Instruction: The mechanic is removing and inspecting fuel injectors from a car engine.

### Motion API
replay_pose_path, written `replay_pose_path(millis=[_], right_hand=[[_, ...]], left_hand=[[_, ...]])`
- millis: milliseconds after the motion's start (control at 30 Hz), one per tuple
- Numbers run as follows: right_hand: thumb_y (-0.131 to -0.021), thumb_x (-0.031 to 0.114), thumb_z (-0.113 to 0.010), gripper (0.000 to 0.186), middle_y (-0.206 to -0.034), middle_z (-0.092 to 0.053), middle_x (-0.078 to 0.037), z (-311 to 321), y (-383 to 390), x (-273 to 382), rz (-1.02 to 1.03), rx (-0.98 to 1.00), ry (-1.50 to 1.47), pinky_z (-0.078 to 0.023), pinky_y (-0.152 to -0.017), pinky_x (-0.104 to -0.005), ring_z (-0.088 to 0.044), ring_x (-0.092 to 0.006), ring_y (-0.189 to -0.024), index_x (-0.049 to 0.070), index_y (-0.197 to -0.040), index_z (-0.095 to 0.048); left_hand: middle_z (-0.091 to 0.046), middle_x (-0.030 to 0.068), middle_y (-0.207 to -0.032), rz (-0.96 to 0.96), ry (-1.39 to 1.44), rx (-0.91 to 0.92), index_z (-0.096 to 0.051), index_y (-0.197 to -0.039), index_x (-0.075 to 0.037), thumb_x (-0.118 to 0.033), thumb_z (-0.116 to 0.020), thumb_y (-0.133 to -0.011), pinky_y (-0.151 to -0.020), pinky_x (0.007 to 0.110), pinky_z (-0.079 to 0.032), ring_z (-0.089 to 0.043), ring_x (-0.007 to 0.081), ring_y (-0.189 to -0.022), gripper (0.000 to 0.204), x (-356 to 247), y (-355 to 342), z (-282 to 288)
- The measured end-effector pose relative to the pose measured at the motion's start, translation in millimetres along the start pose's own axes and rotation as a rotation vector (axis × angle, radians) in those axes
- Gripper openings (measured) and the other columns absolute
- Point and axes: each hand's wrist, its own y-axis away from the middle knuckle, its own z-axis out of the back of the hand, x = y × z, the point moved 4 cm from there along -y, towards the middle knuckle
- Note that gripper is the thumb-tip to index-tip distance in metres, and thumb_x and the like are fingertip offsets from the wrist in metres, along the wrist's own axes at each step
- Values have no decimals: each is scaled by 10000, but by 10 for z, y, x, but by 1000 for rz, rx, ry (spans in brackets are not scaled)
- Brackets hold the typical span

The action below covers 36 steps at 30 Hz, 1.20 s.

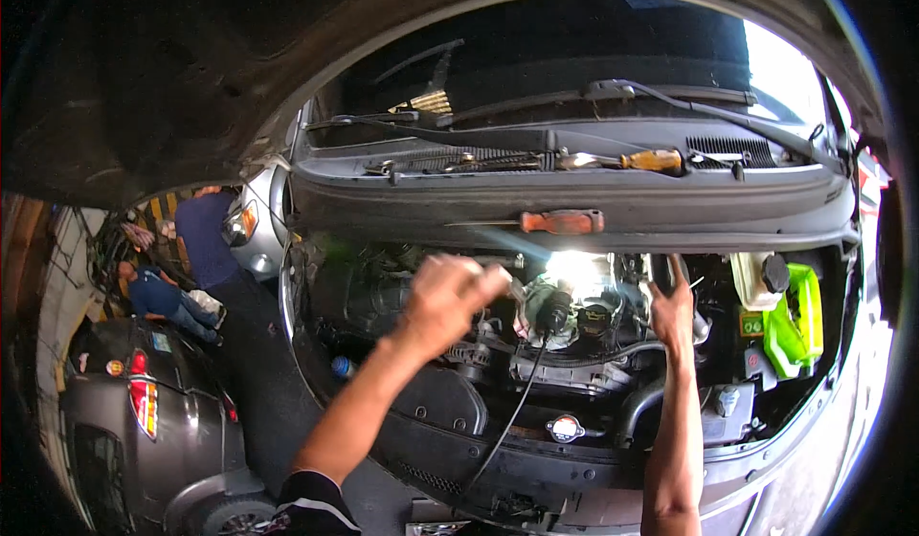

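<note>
My left hand (445,297), blurred, is raised over the left-middle of a car's engine bay (431,402) with fingers curled; what, if anything, it holds is unclear. My right hand (673,301) grips something dark at the right of the engine, too hidden to name. Between them a bright light shines on a pale cloth (533,308) and a black cable (517,412) runs down to the front edge. A red screwdriver (562,221) lies above the bay, with a yellow-handled screwdriver (653,161) and metal tools along the cowl below the windshield.
The raised hood (144,77) frames the view. A lime-green container (804,321) sits beside a white reservoir (751,278) at right. At left, two people (206,234) (163,297) are near a silver car (258,254) and a dark car (144,440).
</note>
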Motion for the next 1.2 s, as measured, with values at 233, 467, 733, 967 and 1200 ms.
replay_pose_path(millis=[233, 467, 733, 967, 1200], right_hand=[[-861, -82, -617, 801, -1579, -513, -238, 394, 946, 310, 108, 88, -121, -346, -1250, -424, -487, -334, -1474, 106, -1617, -429], [-815, -116, -581, 848, -1571, -534, -215, 706, 1790, 586, -28, 183, -293, -420, -1149, -336, -526, -244, -1422, 32, -1628, -387], [-779, -53, -655, 815, -1519, -568, -259, 389, 1689, 1730, 288, 352, -134, -419, -1178, -400, -553, -303, -1421, -36, -1568, -451], [-776, 60, -734, 713, -1244, -682, -306, -984, 1100, 3218, 834, 440, 63, -517, -1001, -482, -669, -468, -1155, 59, -1473, -581], [-783, 123, -709, 373, -930, -711, -349, -3012, 173, 4268, 853, 504, 387, -589, -815, -475, -746, -442, -942, -89, -1090, -708]], left_hand=[[-670, 154, -1111, 535, -282, 75, -680, -1284, -96, 76, -503, -947, -1008, 455, -510, -653, 348, -1143, 417, 2499, -43, 454], [-674, 120, -1184, 574, -224, 250, -682, -1264, -156, 82, -529, -907, -1069, 486, -456, -622, 366, -1209, 455, 3433, 127, 108], [-682, 195, -1231, 716, -99, -400, -677, -1241, -19, -83, -574, -1042, -1004, 459, -510, -643, 397, -1158, 233, 2977, 568, 387], [-661, 192, -1209, 1018, 175, -202, -661, -1264, -24, -219, -651, -1043, -1018, 461, -511, -645, 390, -1171, 296, 820, 2086, 197], [-602, 233, -1311, 1035, 107, -108, -578, -1381, -12, -242, -674, -1020, -1078, 507, -460, -568, 425, -1248, 439, 476, 2500, -25]])
